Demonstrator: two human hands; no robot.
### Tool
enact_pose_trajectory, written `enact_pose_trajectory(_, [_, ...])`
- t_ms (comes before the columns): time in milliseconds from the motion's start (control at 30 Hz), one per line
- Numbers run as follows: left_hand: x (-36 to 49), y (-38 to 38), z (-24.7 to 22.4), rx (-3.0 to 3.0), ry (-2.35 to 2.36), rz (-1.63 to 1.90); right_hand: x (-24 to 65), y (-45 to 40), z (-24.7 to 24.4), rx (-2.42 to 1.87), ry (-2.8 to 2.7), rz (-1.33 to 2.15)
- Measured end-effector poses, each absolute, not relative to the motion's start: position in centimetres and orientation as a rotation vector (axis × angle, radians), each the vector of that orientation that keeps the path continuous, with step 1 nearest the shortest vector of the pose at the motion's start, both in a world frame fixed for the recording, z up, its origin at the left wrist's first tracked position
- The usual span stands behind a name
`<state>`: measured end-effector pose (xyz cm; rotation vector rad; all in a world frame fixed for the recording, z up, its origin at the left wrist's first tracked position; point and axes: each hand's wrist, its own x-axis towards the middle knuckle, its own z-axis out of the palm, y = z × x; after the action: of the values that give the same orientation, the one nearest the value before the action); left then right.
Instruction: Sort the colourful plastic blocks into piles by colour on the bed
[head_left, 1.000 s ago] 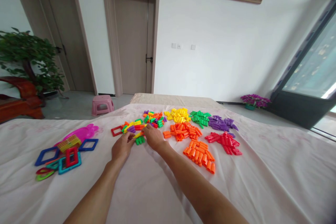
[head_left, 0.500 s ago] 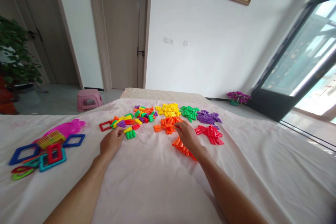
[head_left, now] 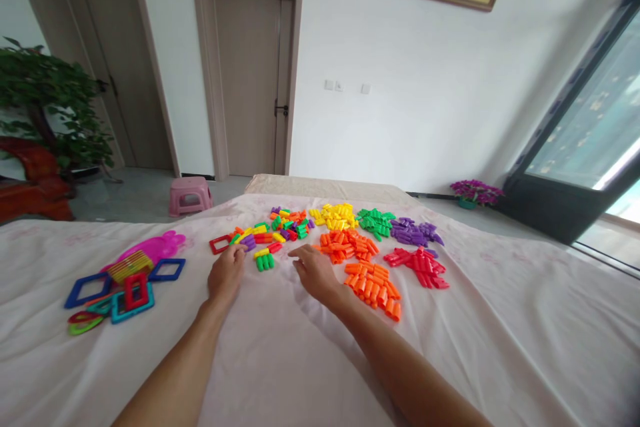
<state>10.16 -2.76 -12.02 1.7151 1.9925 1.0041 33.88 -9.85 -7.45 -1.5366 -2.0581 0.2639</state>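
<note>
My left hand (head_left: 226,275) rests at the near edge of a pile of mixed-colour plastic pegs (head_left: 260,233). Its fingers are bent together beside some purple pegs (head_left: 248,241); what they pinch, if anything, is hidden. Just right of that hand lies a small group of green pegs (head_left: 265,262) with a yellow peg (head_left: 261,253) behind it. My right hand (head_left: 316,275) hovers over the cloth between this group and the orange pile (head_left: 345,245), thumb and forefinger apart, with nothing seen in it. Neat rows of orange pegs (head_left: 373,285) lie beside my right forearm.
Yellow (head_left: 337,217), green (head_left: 375,223), purple (head_left: 416,232) and red (head_left: 419,267) peg piles stand farther back and right on the cloth-covered table (head_left: 280,360). At left lie coloured magnetic frames (head_left: 133,307) and a pink plastic piece (head_left: 163,245). A pink stool (head_left: 191,197) stands beyond.
My right hand has moved left, away from the orange pegs, uncovering their rows. My left hand has drawn off the yellow peg toward the purple ones. The view has turned slightly left.
</note>
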Motion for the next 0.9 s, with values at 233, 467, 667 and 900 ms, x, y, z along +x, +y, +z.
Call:
enact_pose_trajectory(233, [10.2,-2.9,-11.6,1.634,1.973,0.942,28.4,-4.3,-8.6,-1.59,-2.28,0.201])
enact_pose_trajectory(467, [10.2,-2.9,-11.6,1.677,1.989,0.918,28.7,-3.3,-9.8,-1.581,-2.197,0.263])
enact_pose_trajectory(667, [10.1,-2.8,-11.9,1.681,1.988,0.934,35.0,-2.9,-8.6,-1.572,-1.83,0.274])
enact_pose_trajectory(900, [10.3,-2.7,-11.8,1.66,1.992,0.876,44.6,1.5,-4.7,-1.91,-1.384,0.152])
